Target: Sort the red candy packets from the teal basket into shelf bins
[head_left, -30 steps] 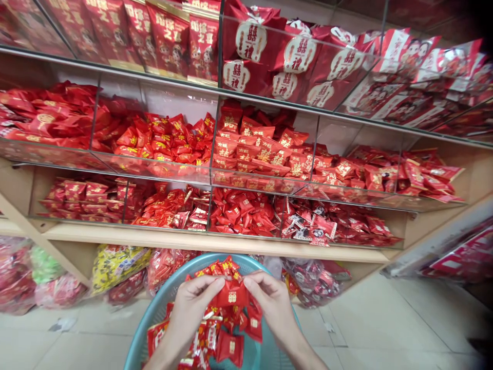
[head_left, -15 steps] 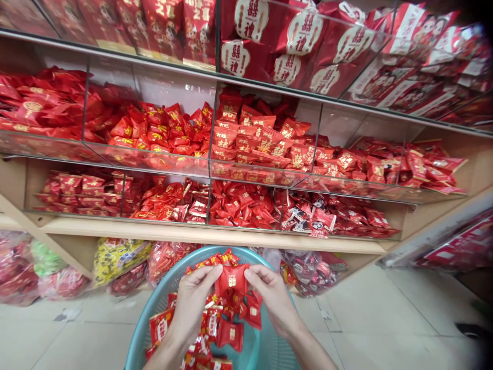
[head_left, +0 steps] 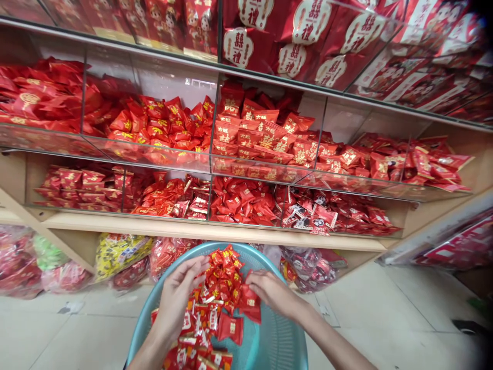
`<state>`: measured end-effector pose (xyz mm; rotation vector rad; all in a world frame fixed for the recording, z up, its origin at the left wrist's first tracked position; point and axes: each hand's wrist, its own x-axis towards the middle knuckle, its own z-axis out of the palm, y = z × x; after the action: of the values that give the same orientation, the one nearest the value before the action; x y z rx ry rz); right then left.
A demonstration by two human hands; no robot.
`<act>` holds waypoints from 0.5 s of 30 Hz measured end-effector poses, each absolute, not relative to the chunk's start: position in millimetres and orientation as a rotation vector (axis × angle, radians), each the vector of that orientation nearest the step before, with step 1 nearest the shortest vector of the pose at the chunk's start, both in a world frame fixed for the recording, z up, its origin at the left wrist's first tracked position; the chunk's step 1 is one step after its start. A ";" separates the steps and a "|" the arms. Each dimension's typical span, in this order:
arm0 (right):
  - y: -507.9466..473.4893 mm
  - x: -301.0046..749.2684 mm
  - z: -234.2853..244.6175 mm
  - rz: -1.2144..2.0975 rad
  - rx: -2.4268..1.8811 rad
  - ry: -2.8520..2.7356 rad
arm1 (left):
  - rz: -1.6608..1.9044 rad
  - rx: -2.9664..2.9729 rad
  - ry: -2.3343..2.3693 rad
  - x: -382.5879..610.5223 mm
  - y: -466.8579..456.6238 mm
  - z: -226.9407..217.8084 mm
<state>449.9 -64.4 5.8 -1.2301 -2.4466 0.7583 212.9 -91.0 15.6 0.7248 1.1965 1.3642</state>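
Over a teal plastic basket, my left hand hovers on the left side with its fingers apart and nothing in them. My right hand is closed at the basket's right side, its fingertips on a small red candy packet with gold print. Part of that packet is hidden by the fingers. Between my hands lies a heap of red candies with yellow print. Another red packet rests lower in the basket, beside several red-and-white wrapped candies.
In front stands a wooden shelf unit with clear dividers, full of red wrapped sweets. Larger red gift bags line the top. Under it, bagged sweets, including a yellow bag, sit on the tiled floor.
Both hands held a red packet between them. My left hand has let go and moved left, opening; my right hand has moved slightly right and lower. The view has shifted slightly.
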 end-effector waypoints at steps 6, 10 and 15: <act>-66.5 423.4 -41.7 0.358 -1.190 -3.006 | 1.390 0.691 1.222 205.4 -92.1 11.0; -70.2 402.7 -67.4 0.306 -1.132 -3.115 | 1.392 0.704 1.208 200.4 -90.9 4.1; -70.4 396.5 -62.2 0.226 -1.104 -3.133 | 1.392 0.691 1.220 193.7 -90.2 -0.2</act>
<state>396.5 -70.4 -62.2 -1.1040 -3.1327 0.2258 193.7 -90.2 -0.2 0.6910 1.2203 1.3921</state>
